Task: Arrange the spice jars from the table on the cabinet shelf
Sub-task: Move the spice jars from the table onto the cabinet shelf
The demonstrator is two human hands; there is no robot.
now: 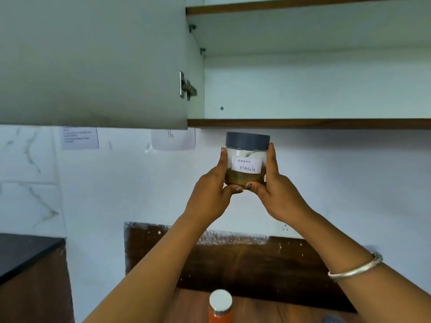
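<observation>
Clear plastic jar with grey screw lid and handwritten "Garam Masala" label [246, 159] held upright just below the open cabinet's brown-edged lower shelf [326, 123]; left hand [211, 192] and right hand [275, 185] clasp its sides, thumbs beneath; orange white-capped bottle [220, 306] on the wooden table [268, 306] nearer.

Bottom edge cuts off the orange jar [220, 311]; wall note [80, 138] is unreadable.
</observation>
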